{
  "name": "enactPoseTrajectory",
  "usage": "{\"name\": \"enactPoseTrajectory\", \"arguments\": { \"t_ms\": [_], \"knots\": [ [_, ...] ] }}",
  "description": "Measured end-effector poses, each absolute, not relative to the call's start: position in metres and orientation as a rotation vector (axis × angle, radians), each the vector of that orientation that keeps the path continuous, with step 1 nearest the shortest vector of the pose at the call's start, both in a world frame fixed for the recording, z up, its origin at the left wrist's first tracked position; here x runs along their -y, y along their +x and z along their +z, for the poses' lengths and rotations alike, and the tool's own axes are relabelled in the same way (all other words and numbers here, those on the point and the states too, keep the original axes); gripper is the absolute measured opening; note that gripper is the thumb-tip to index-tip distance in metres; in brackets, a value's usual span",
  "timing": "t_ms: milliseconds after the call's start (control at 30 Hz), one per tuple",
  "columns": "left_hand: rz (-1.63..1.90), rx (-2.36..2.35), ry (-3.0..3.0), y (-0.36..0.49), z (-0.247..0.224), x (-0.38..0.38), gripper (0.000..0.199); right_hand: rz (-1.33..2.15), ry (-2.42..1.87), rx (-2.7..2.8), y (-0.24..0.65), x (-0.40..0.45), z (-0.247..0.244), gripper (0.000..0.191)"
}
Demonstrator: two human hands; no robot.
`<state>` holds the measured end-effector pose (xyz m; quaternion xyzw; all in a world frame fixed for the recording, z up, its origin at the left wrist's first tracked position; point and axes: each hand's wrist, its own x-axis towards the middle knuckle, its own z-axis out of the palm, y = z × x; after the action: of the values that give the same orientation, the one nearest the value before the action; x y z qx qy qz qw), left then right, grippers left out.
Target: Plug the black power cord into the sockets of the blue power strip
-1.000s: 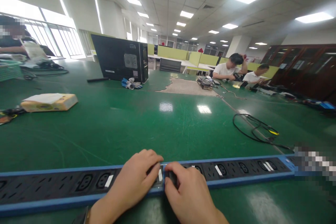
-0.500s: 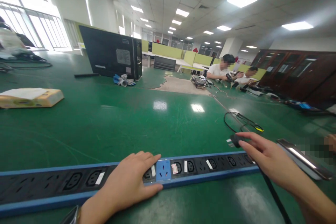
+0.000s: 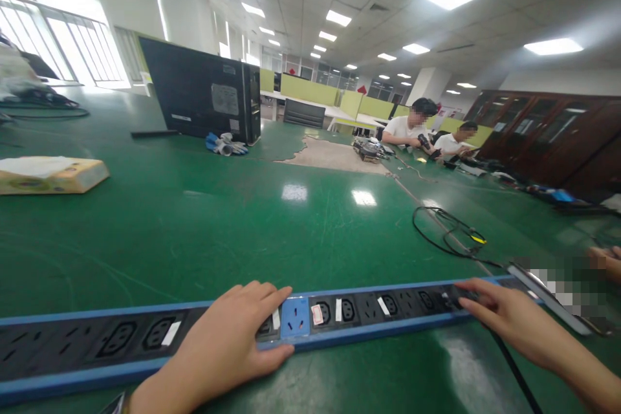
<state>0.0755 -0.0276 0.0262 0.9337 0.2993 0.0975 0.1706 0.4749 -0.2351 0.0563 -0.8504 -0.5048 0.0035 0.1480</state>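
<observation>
- Head view: right hand [image 3: 512, 317] pinches a small black moulded plug [image 3: 462, 297] at the far-right sockets of a long blue-framed black power strip [image 3: 358, 318]; fingers hide much of the plug, so how deep its prongs sit is unclear.
- The left hand [image 3: 233, 336] is spread across the strip, fingertips by its far rim, thumb by its near one, covering several sockets; whether it squeezes or merely rests can't be made out.
- The strip lies across the glossy green surface [image 3: 233, 226], its left end out of frame. A thick black cord [image 3: 514, 365] runs from under the right hand past the bottom edge.
- A flat silver-edged slab [image 3: 544, 301] near the right hand is partly pixelated, as is another person's hand [image 3: 609, 262], cut off by the right edge.
- The square blue socket [image 3: 295, 317] beside the left hand has nothing plugged in; the yellow-and-white soft packet [image 3: 72, 176], cropped at left, hides its contents.
- Half a second ago the plug was held above the strip with prongs showing; now it is down at the sockets. The left hand remains on the strip.
</observation>
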Motion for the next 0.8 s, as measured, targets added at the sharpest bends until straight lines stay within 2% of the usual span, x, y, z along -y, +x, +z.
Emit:
{"name": "enactPoseTrajectory", "arguments": {
  "t_ms": [100,200,500,800],
  "knots": [
    [0.279,-0.867,2.645,0.075,0.025,0.028,0.062,0.214,-2.517,1.594,0.473,0.227,0.057,0.036],
    [0.293,-0.880,2.647,0.075,0.025,0.030,0.063,0.206,-2.561,1.568,0.474,0.224,0.050,0.034],
    [0.255,-0.888,2.625,0.077,0.028,0.032,0.064,0.387,-2.161,1.299,0.481,0.223,0.026,0.038],
    [0.221,-0.902,2.624,0.076,0.029,0.032,0.066,0.489,-2.140,1.103,0.470,0.223,0.016,0.049]
  ]
}}
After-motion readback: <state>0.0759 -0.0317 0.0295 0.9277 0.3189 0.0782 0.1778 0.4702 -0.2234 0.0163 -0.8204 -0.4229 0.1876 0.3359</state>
